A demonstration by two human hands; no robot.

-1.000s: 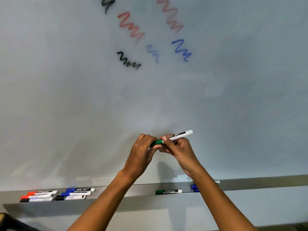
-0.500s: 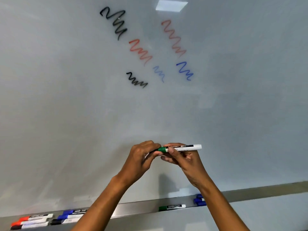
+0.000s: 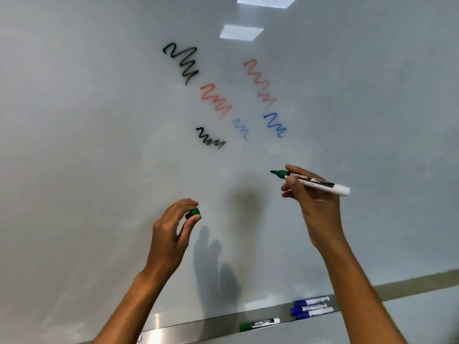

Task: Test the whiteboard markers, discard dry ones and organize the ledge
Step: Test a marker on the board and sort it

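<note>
Head view. The right hand is gripping an uncapped green marker in curled fingers and thumb, the barrel lying nearly level with its green tip pointing left, close in front of the whiteboard; whether the tip is touching the board cannot be told. The left hand is pinching the green cap between thumb and fingertips, lower and to the left, well apart from the marker.

The board is showing 6 scribbles: 2 black scribbles, 2 red scribbles and 2 blue scribbles, one blue being much fainter than the other. 2 ceiling light reflections are sitting near the top edge.

The metal ledge along the bottom of the board is holding 1 capped green marker on the ledge, lying flat with its cap to the left. Just to its right, 3 blue markers are lying side by side in a stack-like row, caps to the left, partly hidden behind the right forearm. The ledge's left part is running behind the left forearm and out of frame.
</note>
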